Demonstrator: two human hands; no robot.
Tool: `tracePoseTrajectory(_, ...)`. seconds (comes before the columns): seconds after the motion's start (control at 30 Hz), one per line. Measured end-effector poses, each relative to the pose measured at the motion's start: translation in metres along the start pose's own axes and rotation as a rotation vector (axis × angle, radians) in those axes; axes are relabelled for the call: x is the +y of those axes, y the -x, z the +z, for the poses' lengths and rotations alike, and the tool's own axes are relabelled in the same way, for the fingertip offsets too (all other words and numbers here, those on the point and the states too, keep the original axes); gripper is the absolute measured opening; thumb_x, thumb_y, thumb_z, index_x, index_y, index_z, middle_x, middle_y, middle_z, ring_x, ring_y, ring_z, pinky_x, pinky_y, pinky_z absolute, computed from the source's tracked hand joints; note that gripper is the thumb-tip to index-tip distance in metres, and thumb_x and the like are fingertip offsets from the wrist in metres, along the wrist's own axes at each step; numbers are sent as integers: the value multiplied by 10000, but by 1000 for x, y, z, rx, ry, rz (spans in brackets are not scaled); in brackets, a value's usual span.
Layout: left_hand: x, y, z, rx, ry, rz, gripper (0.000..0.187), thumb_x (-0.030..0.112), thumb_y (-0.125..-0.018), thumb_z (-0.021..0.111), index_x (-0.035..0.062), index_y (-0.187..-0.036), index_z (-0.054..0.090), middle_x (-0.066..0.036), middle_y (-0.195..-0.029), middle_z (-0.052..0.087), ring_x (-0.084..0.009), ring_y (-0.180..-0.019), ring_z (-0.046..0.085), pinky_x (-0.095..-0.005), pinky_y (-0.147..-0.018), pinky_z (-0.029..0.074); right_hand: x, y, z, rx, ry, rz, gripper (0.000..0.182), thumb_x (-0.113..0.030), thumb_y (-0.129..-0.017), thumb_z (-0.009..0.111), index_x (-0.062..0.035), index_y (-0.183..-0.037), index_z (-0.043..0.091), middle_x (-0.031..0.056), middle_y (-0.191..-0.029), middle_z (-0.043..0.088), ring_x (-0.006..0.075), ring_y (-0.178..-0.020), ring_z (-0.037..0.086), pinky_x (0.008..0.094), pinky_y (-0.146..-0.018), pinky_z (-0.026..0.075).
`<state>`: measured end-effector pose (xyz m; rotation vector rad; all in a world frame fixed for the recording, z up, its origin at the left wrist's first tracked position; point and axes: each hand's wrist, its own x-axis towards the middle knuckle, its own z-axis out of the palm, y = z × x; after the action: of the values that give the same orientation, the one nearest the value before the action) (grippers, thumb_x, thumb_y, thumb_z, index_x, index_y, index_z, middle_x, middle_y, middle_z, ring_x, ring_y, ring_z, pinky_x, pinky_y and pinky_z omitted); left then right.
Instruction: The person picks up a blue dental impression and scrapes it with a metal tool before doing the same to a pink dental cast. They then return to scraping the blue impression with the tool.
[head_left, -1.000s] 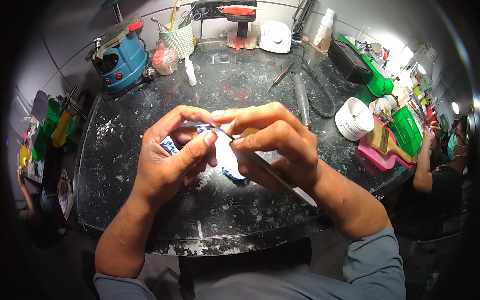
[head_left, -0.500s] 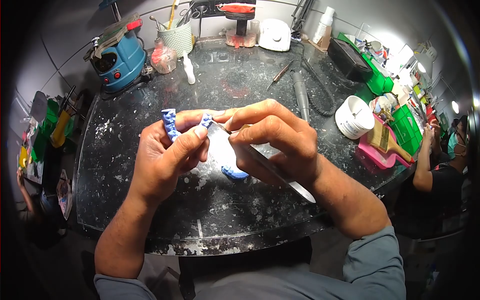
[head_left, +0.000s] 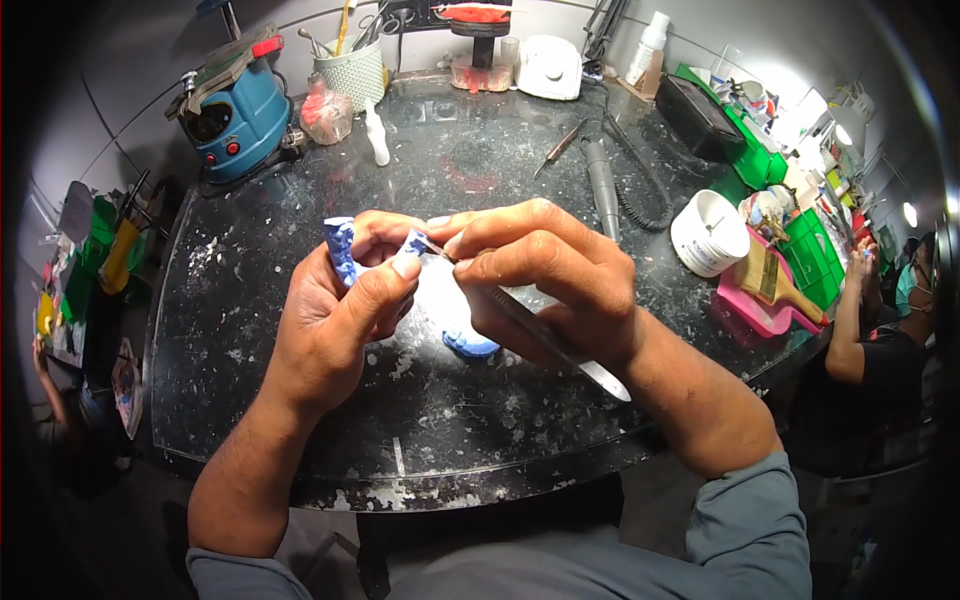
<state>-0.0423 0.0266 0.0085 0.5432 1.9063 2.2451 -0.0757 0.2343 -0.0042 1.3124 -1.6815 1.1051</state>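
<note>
My left hand (head_left: 345, 305) is closed around a blue dental model (head_left: 341, 250), whose two arms stick up past the fingers; the thumb presses near the tip of its right arm. In my right hand (head_left: 545, 280) is a metal carving tool (head_left: 608, 382), gripped like a pen. Its thin end meets the tip of the model's right arm, and its broad flat end points down and to the right. Another blue piece (head_left: 470, 343) lies on the black table (head_left: 420, 430) below and between my hands.
At the back left stand a blue machine (head_left: 235, 125) and a woven cup (head_left: 352, 78) of tools. A handpiece (head_left: 601, 185) lies beyond my right hand. To the right are a white tub (head_left: 708, 235), a pink tray (head_left: 745, 312) with a brush, and a co-worker (head_left: 890, 350).
The blue model has tilted slightly in my left hand, and its left arm has turned a little. My right hand and the tool have hardly moved.
</note>
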Motion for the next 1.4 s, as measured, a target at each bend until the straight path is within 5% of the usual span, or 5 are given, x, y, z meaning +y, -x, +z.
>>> tracePoseTrajectory(0.43,3,1,0,-10,16,-24,297,209,-965,573,-1,-1173,593,49,-728,495,-16,-594,382,-181,-522,282,-2,0,-2,-49,-19,-5,226,47,-713,744,-27,-880,610,147,-1006,660,256,-890,713,327,-704,594)
tracePoseTrajectory(0.73,3,-1,4,58,203,-62,683,526,-1002,227,-27,-1159,596,-5,-679,437,-78,-566,375,-202,-478,271,-3,-2,-3,-36,-22,20,238,40,-701,754,-25,-870,599,147,-1011,660,252,-857,707,327,-699,591)
tracePoseTrajectory(0.9,1,1,5,94,-44,-40,606,488,-1002,310,-25,-1163,590,6,-697,451,-66,-569,375,-195,-500,275,-3,-1,-4,-49,-20,27,235,44,-700,753,-28,-862,600,146,-1004,662,248,-849,707,330,-689,587)
tracePoseTrajectory(1.07,-1,1,8,50,-156,113,242,128,-937,645,17,-1150,612,60,-795,546,13,-626,414,-164,-542,305,-5,-2,-4,-46,-8,32,236,50,-700,752,-28,-866,603,144,-1007,663,236,-837,708,320,-675,583)
tracePoseTrajectory(1.4,-8,0,6,97,-166,111,226,149,-937,683,29,-1122,634,55,-851,579,19,-631,422,-159,-532,307,-10,0,-5,-130,-32,110,101,14,-818,681,14,-886,606,142,-1024,626,170,-749,671,289,-620,556)
